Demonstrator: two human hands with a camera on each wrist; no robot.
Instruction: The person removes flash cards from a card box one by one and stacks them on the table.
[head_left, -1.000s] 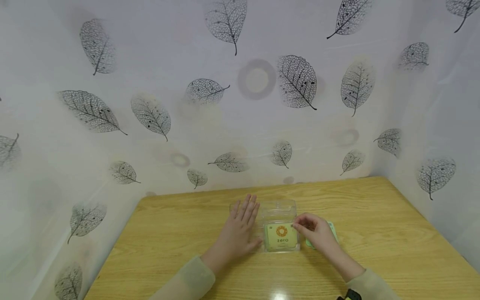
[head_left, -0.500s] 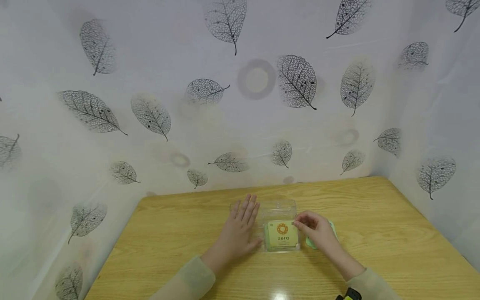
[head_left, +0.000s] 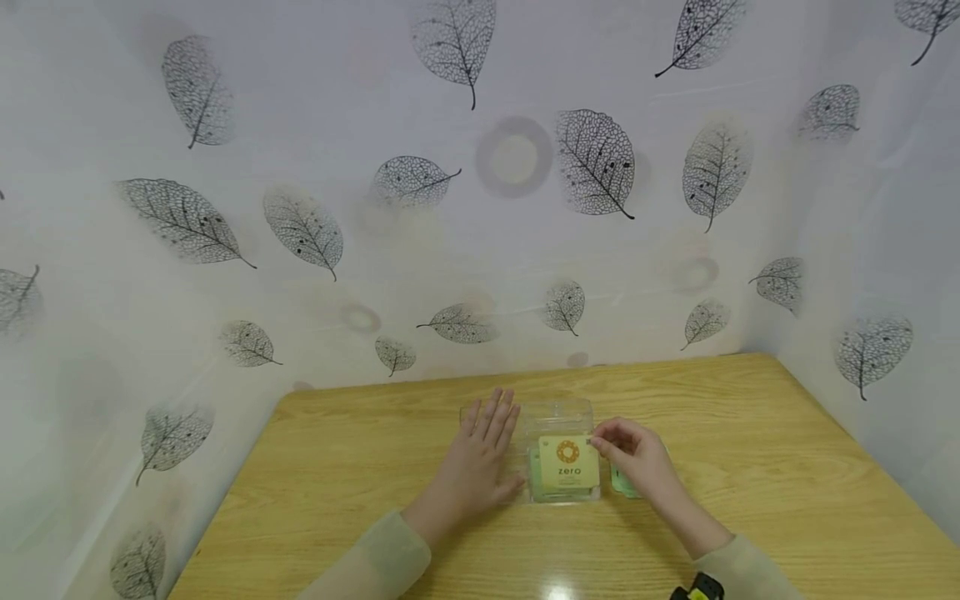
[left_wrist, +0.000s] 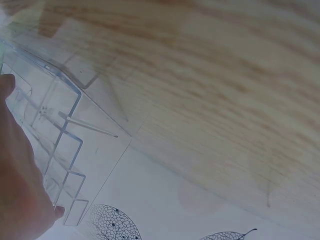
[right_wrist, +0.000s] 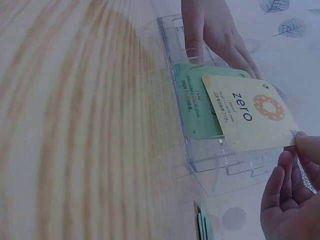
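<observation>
My right hand [head_left: 633,454] pinches the upper right corner of a pale yellow flashcard [head_left: 568,477] between thumb and fingertips. The word "zero" and an orange ring are printed on that card, which tilts over a clear plastic box [head_left: 558,410]. Behind it, a green flashcard [right_wrist: 192,107] sits in the box, partly covered in the right wrist view. My left hand [head_left: 480,467] lies on the box's left side with straight fingers. The left wrist view shows its edge beside the stepped clear walls [left_wrist: 65,132] of the box.
A small stack of green cards [head_left: 621,483] lies on the wooden table [head_left: 337,500], right of the box and partly under my right hand. Leaf-printed white sheeting [head_left: 375,267] rises behind the table and along both sides. A dark watch [head_left: 705,587] is on my right wrist.
My right hand has lifted the yellow flashcard up and slightly right, uncovering the green card beneath it at the left. The left hand has stayed in place.
</observation>
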